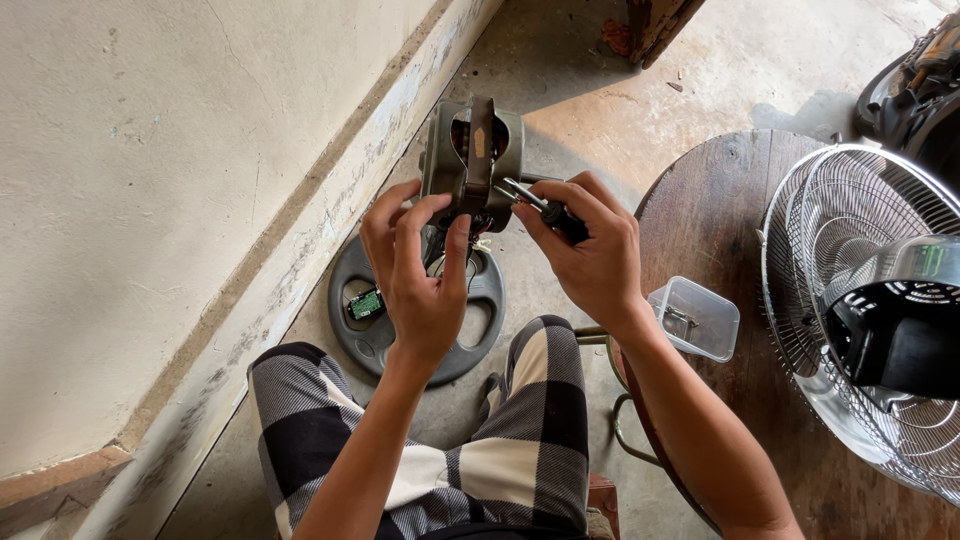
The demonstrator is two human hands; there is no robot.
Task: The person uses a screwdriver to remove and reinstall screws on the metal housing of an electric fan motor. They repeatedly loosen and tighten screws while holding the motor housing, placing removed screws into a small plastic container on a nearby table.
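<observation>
My left hand grips the lower end of a grey-green metal fan motor housing, held up in front of me with a brown strap across its round opening. My right hand holds a dark-handled screwdriver, its metal tip touching the housing's right side. Below the hands a round grey fan base lies on the concrete floor, with a small green circuit board in it. My knees in black-and-white checked trousers show at the bottom.
A round dark wooden table stands to the right, bearing a clear plastic container and a wire fan guard with a black motor cover. A pale wall runs along the left. Another dark appliance sits at the top right.
</observation>
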